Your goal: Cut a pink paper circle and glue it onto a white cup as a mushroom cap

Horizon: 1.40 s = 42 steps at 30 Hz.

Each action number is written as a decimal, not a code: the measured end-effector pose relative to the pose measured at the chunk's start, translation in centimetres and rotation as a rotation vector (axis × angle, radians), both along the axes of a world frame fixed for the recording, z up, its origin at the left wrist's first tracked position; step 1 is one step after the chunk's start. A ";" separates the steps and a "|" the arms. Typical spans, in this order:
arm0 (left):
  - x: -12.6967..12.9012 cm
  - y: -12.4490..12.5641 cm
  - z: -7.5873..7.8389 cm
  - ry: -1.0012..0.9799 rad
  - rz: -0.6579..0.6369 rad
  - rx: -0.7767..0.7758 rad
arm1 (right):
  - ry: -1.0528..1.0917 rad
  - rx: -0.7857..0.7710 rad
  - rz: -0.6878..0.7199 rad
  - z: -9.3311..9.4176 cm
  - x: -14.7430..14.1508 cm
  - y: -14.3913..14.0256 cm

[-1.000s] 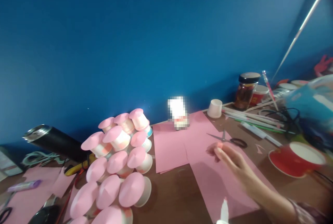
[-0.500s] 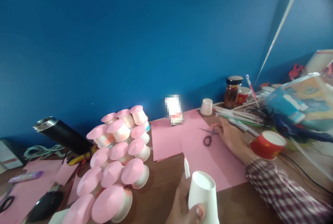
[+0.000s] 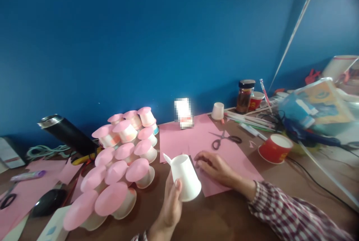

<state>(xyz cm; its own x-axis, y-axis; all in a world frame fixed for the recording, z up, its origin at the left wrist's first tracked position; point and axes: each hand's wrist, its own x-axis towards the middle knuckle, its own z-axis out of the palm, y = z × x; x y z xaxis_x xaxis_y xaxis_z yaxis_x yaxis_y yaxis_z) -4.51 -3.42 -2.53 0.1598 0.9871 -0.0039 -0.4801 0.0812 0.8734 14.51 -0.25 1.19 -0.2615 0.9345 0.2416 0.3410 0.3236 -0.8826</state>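
My left hand (image 3: pixel 171 200) is closed around a white paper cup (image 3: pixel 185 177), which tilts with its narrow end up. A white pointed tip (image 3: pixel 167 158) sticks up between the hand and the cup; the rest of that item is hidden. Just right of the cup, my right hand (image 3: pixel 214 166) hovers over or rests on a pink paper sheet (image 3: pixel 232 166), fingers loosely bent and apart, nothing visible in them. Scissors (image 3: pixel 224 139) with dark handles lie spread on the sheet. To the left stand several cups with pink paper cone tops (image 3: pixel 137 170) in rows.
A red paper cup (image 3: pixel 275 149) stands to the right, near a cable and a plastic bag (image 3: pixel 314 106). Pens, a small white cup (image 3: pixel 218 111) and a dark-lidded jar (image 3: pixel 245 97) line the back. A black flask (image 3: pixel 68 135) leans at left by a mouse (image 3: pixel 49 201).
My right hand has left the scissors and moved left, close to the cup. My left hand has raised the white cup and shifted it left. The scissors now lie alone on the pink sheet.
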 end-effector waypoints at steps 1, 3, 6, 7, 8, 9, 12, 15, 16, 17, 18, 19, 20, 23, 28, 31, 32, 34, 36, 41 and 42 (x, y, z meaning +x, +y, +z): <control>-0.1 0.1 -0.2 0.004 -0.007 -0.004 | 0.066 -0.057 0.062 0.1 -0.6 -0.4; -0.2 0.1 0.0 0.048 -0.024 0.010 | 0.175 -0.124 0.130 0.3 -1.5 -1.0; 0.3 0.0 1.6 0.133 -0.088 0.054 | 0.267 -0.180 0.189 0.1 -2.0 -1.2; 0.6 -0.1 2.3 0.136 -0.132 0.058 | 0.278 -0.183 0.195 0.0 -2.1 -1.2; 0.9 -0.2 2.9 0.121 -0.154 0.066 | 0.282 -0.173 0.198 -0.2 -2.1 -1.1; 1.1 -0.3 3.4 0.100 -0.170 0.075 | 0.282 -0.153 0.202 -0.3 -2.1 -1.0; 1.7 -0.6 4.3 0.077 -0.188 0.078 | 0.276 -0.081 0.216 -0.8 -2.2 -0.9; 1.6 -0.8 4.2 0.095 -0.188 0.051 | 0.273 -0.058 0.195 -1.2 -2.3 -0.9; 1.6 -0.8 4.1 0.090 -0.181 0.045 | 0.281 -0.061 0.163 -1.3 -2.3 -0.8; 1.5 -0.8 3.9 0.082 -0.179 0.039 | 0.298 -0.068 0.122 -1.5 -2.4 -0.8; 1.5 -0.8 3.6 0.069 -0.178 0.034 | 0.323 -0.079 0.073 -1.6 -2.3 -0.7; 1.5 -0.7 3.4 0.049 -0.174 0.033 | 0.352 -0.088 0.018 -1.6 -2.2 -0.6; 1.4 -0.6 3.1 0.026 -0.171 0.024 | 0.380 -0.095 -0.036 -1.7 -2.0 -0.5; 1.5 0.0 2.1 -0.077 -0.128 -0.033 | 0.438 -0.086 -0.154 -1.3 -1.2 -0.1; 1.4 1.2 1.7 -0.156 -0.034 -0.166 | 0.346 -0.043 -0.247 -0.8 -0.2 -0.4; 1.3 1.8 2.5 -0.239 -0.052 -0.160 | 0.237 0.069 -0.269 -1.2 -0.3 -0.8; 1.3 1.9 2.8 -0.264 -0.060 -0.167 | 0.203 0.113 -0.275 -1.3 -0.3 -1.0; 1.2 2.2 3.2 -0.297 -0.086 -0.202 | 0.146 0.189 -0.313 -1.5 -0.4 -1.3; 1.1 2.3 3.3 -0.319 -0.091 -0.230 | 0.121 0.230 -0.357 -1.3 -0.5 -1.8; 1.2 2.5 3.1 -0.358 -0.060 -0.259 | 0.182 0.216 -0.347 -0.9 -0.5 -2.7; 1.2 2.5 3.0 -0.362 -0.047 -0.263 | 0.183 0.222 -0.335 -0.8 -0.4 -2.8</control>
